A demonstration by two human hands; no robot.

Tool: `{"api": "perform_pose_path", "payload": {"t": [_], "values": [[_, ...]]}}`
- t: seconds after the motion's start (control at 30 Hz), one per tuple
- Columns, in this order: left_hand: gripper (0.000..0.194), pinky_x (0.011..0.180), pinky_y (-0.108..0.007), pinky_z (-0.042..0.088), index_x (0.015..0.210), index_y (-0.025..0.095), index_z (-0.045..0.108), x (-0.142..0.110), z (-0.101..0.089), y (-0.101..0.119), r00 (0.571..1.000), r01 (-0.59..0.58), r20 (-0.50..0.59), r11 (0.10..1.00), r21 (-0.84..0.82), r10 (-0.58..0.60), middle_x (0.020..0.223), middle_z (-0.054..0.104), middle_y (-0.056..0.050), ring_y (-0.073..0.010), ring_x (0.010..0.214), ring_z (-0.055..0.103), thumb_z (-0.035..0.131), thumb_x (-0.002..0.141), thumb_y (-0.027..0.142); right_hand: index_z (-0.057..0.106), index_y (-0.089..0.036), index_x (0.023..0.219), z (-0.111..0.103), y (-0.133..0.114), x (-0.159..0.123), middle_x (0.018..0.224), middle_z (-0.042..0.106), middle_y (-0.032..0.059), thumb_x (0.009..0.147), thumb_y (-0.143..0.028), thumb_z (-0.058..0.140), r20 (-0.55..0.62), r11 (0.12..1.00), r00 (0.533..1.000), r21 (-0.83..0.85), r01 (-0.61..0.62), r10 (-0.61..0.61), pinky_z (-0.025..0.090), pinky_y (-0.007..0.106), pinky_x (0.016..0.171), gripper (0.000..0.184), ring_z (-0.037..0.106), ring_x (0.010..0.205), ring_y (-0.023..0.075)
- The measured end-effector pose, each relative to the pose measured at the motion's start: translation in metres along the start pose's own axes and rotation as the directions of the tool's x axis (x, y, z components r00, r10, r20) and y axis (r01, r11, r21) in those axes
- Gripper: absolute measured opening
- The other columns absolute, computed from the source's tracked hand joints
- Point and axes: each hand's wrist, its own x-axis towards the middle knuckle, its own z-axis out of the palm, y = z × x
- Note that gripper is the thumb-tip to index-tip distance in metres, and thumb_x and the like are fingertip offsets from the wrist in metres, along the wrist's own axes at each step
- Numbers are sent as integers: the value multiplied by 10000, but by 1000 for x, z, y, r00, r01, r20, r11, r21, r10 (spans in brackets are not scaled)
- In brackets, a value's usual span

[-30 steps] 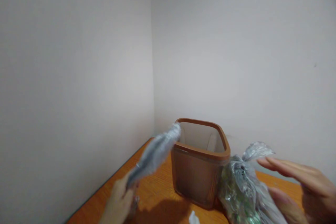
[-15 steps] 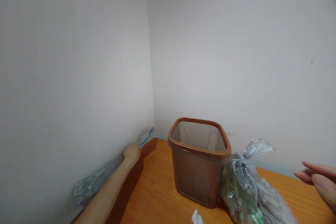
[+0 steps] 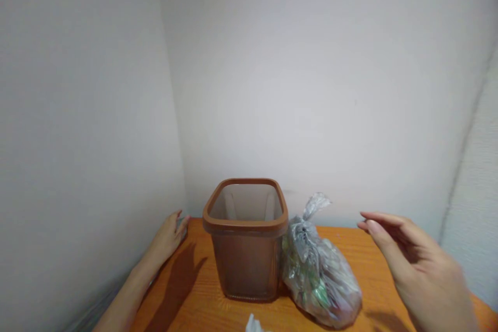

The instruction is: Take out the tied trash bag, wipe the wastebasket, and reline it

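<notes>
A square brown translucent plastic bin (image 3: 246, 264) stands upright on the wooden table, its inside showing empty past the rim. Against its right side rests a knotted clear plastic bag (image 3: 321, 275) stuffed with greenish and silvery contents. My right hand (image 3: 412, 259) hovers just right of that bag, fingers slightly curled, touching nothing. My left hand (image 3: 167, 238) sits at the table's far left edge by the wall, fingers apart. A grey sliver near its fingertips is too small to identify. A small white scrap (image 3: 252, 324) pokes up at the bottom edge of the view.
The orange wood-grain table (image 3: 350, 238) meets white walls (image 3: 311, 88) at a corner behind the bin. A gap seems to run along the left wall. A paler wall surface (image 3: 470, 192) rises at the far right.
The view has swung left. The long grey bag held in my left hand earlier no longer shows clearly, and that hand is now open. My right hand has moved closer to the knotted bag.
</notes>
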Motion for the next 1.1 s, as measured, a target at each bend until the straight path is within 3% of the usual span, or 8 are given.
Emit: {"api": "perform_pose_path", "payload": {"t": [0.13,0.27,0.33,0.4,0.53,0.63,0.83,1.1], "values": [[692,933,-382,522,1504,223,240,-4,0,59,993,-8,99,897,-442,58,1513,401,-162,-252,1301,515,78,961,619,678,-254,1033,7,15,9,1037,709,36,853,-578,552,112,995,989,-25,-94,97,480,395,873,391,647,949,244],[601,1023,-381,444,1286,231,538,-20,6,97,977,-133,76,841,-524,201,1342,571,-107,-259,1271,511,302,935,658,658,-183,1063,28,35,15,1022,696,97,871,-504,534,290,996,953,-38,-83,90,489,418,861,394,640,927,256],[483,944,-327,460,977,215,619,-22,14,103,980,-171,11,866,-469,199,1020,655,-55,-233,1063,587,416,904,647,635,-173,1140,41,42,13,1063,677,105,862,-442,547,376,999,926,-32,-24,34,485,427,889,396,629,968,258],[441,779,-266,462,797,214,544,-21,23,103,984,-174,-44,871,-459,174,792,566,-2,-188,827,564,438,900,629,584,-201,1273,57,45,8,1177,634,95,829,-351,571,477,998,878,-17,54,-40,453,436,969,468,592,1080,253],[400,688,-242,404,756,217,492,-19,34,102,978,-208,-89,857,-472,189,744,489,19,-165,731,492,452,909,584,531,-252,1377,92,49,-4,1296,554,85,676,-137,570,623,991,779,-45,127,-72,369,407,1069,711,501,1239,247],[373,711,-250,398,793,217,506,-18,37,102,979,-203,-100,842,-500,177,788,517,7,-174,770,501,448,917,564,644,-242,1205,112,53,-7,1085,619,65,626,-117,554,656,983,755,-147,108,15,439,382,953,599,581,1083,256],[367,697,-250,372,801,219,480,-18,37,102,977,-204,-56,825,-527,206,759,472,19,-166,754,480,385,952,540,630,-186,889,116,59,1,913,640,67,715,-232,554,565,980,825,-161,121,-9,460,382,827,195,607,913,267],[289,727,-254,386,849,219,494,-17,36,101,972,-214,-41,801,-560,231,807,488,11,-167,782,494,402,965,467,643,-196,827,63,55,9,847,667,100,793,-490,524,70,929,996,-368,-31,61,472,434,732,319,623,800,311]]}}
